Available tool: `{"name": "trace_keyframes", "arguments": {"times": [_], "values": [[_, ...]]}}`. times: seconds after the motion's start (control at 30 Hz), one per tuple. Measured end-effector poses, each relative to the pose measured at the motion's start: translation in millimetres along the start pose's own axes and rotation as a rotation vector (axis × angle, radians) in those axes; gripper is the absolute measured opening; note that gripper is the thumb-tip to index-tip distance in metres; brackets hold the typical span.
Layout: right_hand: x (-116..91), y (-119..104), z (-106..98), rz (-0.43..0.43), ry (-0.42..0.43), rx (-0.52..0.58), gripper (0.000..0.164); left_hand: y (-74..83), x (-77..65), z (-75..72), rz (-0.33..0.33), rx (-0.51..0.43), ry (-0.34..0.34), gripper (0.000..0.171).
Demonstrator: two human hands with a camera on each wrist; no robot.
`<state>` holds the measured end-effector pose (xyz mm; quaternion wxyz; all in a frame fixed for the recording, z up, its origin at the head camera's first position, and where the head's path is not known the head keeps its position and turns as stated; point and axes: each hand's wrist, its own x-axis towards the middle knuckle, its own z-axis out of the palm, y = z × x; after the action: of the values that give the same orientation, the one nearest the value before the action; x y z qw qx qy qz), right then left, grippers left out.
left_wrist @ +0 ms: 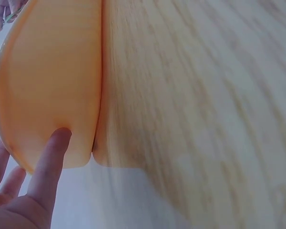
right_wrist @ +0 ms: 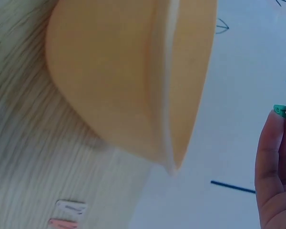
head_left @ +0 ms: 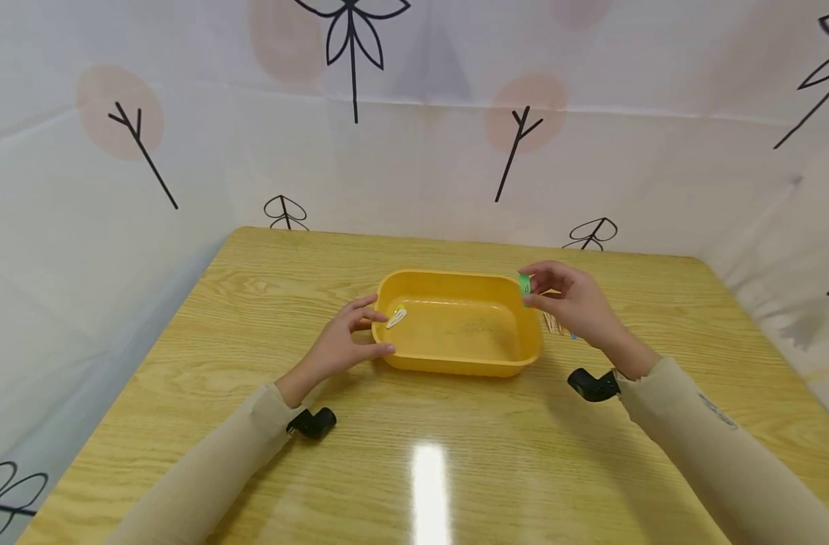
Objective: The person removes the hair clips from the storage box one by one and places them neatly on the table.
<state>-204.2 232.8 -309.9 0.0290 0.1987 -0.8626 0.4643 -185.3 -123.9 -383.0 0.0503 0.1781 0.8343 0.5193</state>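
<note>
A shallow yellow plastic tub (head_left: 455, 366) stands on the table. My left hand (head_left: 342, 341) holds its left end, with the thumb against the outer wall and other fingers at the rim. Inside the tub, close to that hand, lie a white snap hair clip (head_left: 397, 318) and something small and yellow, partly hidden. Above the tub's right rim, my right hand (head_left: 574, 299) pinches a green snap hair clip (head_left: 525, 284) between thumb and fingertips. In the right wrist view the green clip's end shows at the fingertips.
Several hair clips (head_left: 552, 324) lie on the table right of the tub, partly covered by my right hand; a white clip (right_wrist: 70, 207) and a coral clip (right_wrist: 63, 223) are among them. Patterned cloth (head_left: 421, 166) hangs behind the wooden table (head_left: 359, 469).
</note>
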Motion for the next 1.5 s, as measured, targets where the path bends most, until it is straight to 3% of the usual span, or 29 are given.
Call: {"name": "trace_keyframes", "arguments": {"times": [0.33, 0.73, 1.17, 1.5], "values": [[-17.1, 18.2, -15.1, 0.022, 0.06, -0.017, 0.033, 3.6, -1.1, -1.2, -0.001, 0.006, -0.002, 0.051], [-37.1, 41.5, -37.2, 0.024, 0.073, 0.007, 0.032, 5.3, -2.0, -0.4, -0.005, -0.002, -0.007, 0.049], [-55.9, 62.4, -66.0, 0.216, 0.054, -0.021, 0.04, 3.8, -2.2, -0.2, 0.017, 0.019, 0.004, 0.054], [-68.2, 83.9, -86.6, 0.266, 0.018, 0.053, 0.036, 1.4, -1.2, -1.0, -0.001, 0.002, -0.006, 0.05]]}}
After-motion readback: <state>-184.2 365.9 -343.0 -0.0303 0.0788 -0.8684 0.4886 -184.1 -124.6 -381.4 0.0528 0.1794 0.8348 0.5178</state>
